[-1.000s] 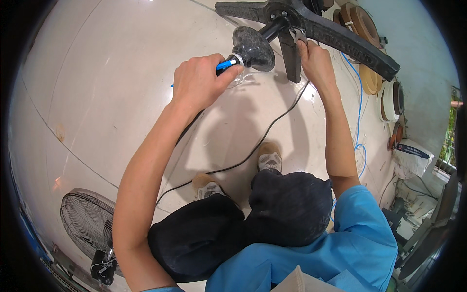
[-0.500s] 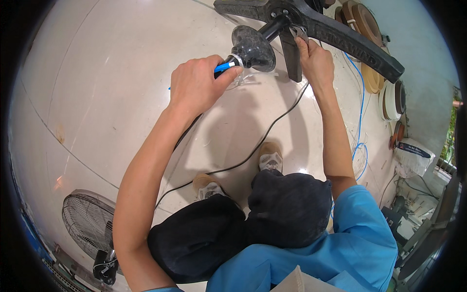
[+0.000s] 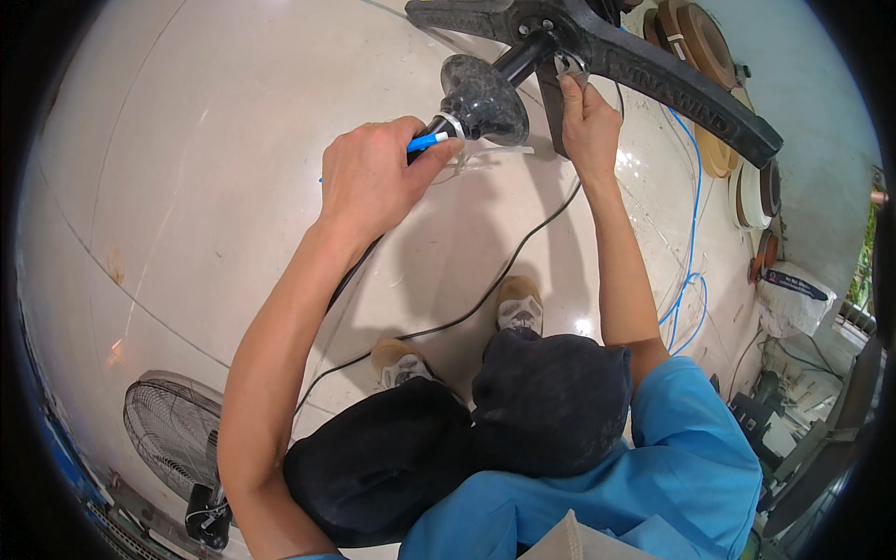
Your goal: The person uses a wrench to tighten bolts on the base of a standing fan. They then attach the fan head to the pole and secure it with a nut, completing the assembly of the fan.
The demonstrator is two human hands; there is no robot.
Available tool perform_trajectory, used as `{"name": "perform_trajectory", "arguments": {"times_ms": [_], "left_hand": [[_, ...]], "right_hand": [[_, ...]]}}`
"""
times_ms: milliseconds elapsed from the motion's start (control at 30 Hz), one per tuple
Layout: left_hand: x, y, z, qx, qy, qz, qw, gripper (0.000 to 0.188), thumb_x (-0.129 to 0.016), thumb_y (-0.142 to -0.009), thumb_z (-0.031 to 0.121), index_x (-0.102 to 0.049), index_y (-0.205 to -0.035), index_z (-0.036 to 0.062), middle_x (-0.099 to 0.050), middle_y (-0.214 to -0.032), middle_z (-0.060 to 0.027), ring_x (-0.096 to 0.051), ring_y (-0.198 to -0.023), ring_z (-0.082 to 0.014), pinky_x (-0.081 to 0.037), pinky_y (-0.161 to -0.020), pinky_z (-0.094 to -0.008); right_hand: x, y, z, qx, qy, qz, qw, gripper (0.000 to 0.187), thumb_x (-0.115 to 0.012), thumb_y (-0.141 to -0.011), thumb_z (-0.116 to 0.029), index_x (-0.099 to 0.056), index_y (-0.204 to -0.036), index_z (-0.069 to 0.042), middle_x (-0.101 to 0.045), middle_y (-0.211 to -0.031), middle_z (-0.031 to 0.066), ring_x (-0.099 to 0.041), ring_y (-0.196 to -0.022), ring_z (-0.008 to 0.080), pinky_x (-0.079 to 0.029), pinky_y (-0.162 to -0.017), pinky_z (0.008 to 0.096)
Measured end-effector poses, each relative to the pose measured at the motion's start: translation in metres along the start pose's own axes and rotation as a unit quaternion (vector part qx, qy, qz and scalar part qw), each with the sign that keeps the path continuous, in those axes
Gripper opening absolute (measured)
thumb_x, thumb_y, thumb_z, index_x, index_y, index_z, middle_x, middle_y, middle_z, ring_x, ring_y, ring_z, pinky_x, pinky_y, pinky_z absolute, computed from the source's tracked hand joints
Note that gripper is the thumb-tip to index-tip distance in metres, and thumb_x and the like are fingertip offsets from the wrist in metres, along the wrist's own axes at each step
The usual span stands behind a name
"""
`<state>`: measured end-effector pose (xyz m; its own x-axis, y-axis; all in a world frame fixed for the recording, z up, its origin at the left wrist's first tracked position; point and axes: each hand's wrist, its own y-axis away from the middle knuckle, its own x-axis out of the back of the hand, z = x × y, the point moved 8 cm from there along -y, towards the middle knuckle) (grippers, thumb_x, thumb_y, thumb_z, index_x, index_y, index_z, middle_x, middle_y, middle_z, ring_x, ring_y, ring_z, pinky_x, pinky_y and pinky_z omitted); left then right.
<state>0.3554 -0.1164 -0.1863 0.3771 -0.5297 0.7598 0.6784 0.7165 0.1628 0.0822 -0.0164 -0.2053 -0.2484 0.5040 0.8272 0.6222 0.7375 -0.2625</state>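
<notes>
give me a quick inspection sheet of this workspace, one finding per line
surface: pale tile floor, brown stain at left
things: black legged base, black pole, dark cone-shaped cover around the pole
clutter: rolls by the wall, white sack
grip: left hand closed around the pole with a slim blue item; right hand pinching a metal tool beside the base
cables: black cable crossing near the shoes; blue cord at right
surroundings: caged fan, lower left

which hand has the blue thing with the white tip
The left hand, holding the blue thing along with the black pole; the right hand holds a metal piece by the black base.
</notes>
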Motion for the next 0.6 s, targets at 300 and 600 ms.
{"name": "perform_trajectory", "arguments": {"times_ms": [300,600], "left_hand": [[0.0,0.0,0.001,-0.015,0.002,0.018,1.0,0.043,-0.07,-0.096,0.048,-0.078,-0.095,0.0057,-0.069,-0.07,-0.0159,-0.067,-0.068,-0.0358,-0.051,-0.065,-0.0457],[0.0,-0.001,0.0,-0.042,-0.007,0.067,0.997,0.05,-0.071,-0.095,0.05,-0.066,-0.072,0.0059,-0.066,-0.062,-0.0125,-0.064,-0.06,-0.0345,-0.049,-0.059,-0.0458]], "right_hand": [[-0.009,0.001,0.008,0.012,-0.076,0.029,0.997,0.04,-0.062,-0.106,-0.04,-0.075,-0.101,-0.002,-0.067,-0.07,0.0243,-0.068,-0.064,0.0401,-0.05,-0.06,0.0468],[0.018,0.013,0.007,-0.023,0.102,-0.093,0.99,0.053,-0.056,-0.107,-0.046,-0.068,-0.088,0.002,-0.067,-0.072,0.0293,-0.068,-0.072,0.0488,-0.052,-0.065,0.0546]]}}
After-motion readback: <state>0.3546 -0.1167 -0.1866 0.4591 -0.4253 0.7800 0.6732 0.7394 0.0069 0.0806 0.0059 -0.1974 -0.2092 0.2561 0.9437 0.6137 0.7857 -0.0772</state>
